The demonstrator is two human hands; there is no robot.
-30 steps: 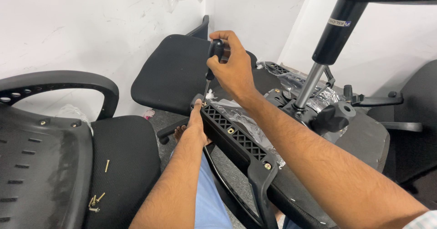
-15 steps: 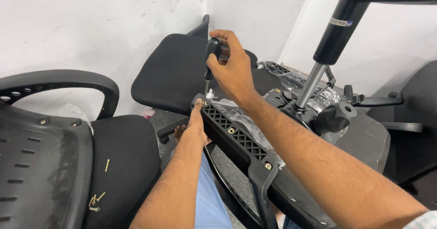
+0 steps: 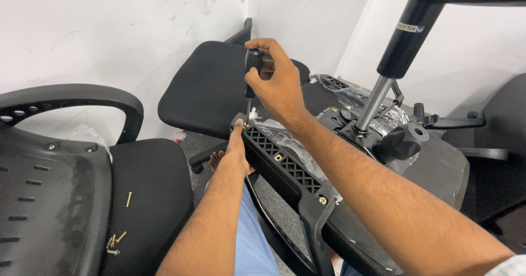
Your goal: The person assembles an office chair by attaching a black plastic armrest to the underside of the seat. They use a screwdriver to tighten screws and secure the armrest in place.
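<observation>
Gripping hand: the right hand was closed around the black handle of a screwdriver, its fingers wrapped fully round the grip; the tool stood nearly upright with its thin shaft pointing down
Screwdriver tip: it met the upper end of a black plastic armrest bracket, just beside the left fingertips; whether it sat in a screw head could not be told
Steadying hand: the left hand lay against the near edge of the bracket, fingers stretched up along it and pressed to the plastic, not curled around anything
Bracket: a ribbed, latticed bar with brass screws showing in it, running slantwise down toward the viewer across the underside of an overturned seat; clear plastic wrap lay crumpled behind it
Seat hardware: a gas lift cylinder rose from the mechanism plate, tilted up to the right; a black knob sat near its base
Surroundings: another chair seat stood behind the hands by the white wall; on the left a third chair carried several loose brass screws on its cushion
</observation>
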